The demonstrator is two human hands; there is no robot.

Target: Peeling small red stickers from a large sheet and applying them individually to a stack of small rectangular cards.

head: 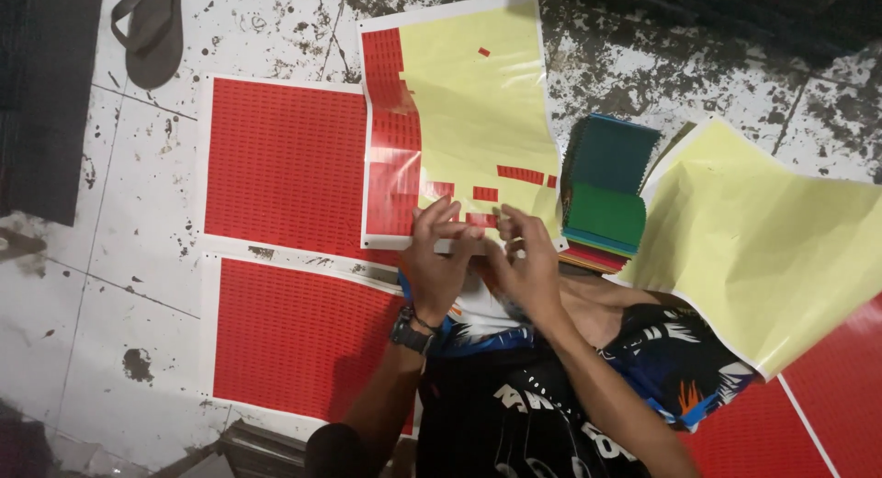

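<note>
Two full red sticker sheets (289, 166) lie flat on the floor at 9 o'clock. The left hand (434, 258) pinches the bottom edge of the half-peeled yellow sheet (478, 101), which sits at 12 o'clock from the hands. The right hand (525, 262) picks at a small red sticker (481, 219) with closed fingertips. The sheet looks light, thin and bendy, so I think holding its edge works best. A stack of green cards (606, 189) sits at 3 o'clock.
</note>
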